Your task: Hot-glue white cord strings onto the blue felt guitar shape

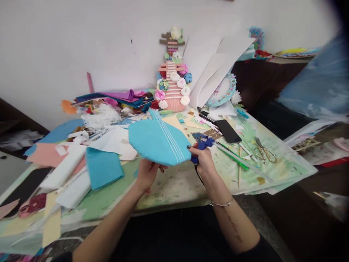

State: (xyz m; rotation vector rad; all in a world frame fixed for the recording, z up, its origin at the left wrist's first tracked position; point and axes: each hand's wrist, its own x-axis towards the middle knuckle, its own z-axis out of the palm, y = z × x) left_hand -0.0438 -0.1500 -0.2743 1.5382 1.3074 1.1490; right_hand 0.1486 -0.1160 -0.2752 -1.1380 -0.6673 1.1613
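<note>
My left hand [147,174] holds a turquoise guitar-shaped paper piece [158,140] from below, lifted over the table. The piece has thin white strings running along its body and a short neck pointing away from me. My right hand [204,160] grips a blue glue gun [203,145] and also touches the right edge of the turquoise piece. The gun's nozzle points right, over the stained work mat [177,182].
A finished pink guitar model with paper flowers [173,85] leans on the wall. A black phone [227,131], scissors [263,151], green sticks [231,156], turquoise paper sheet [103,167], white paper strips [68,167] and piled coloured paper [114,98] lie around.
</note>
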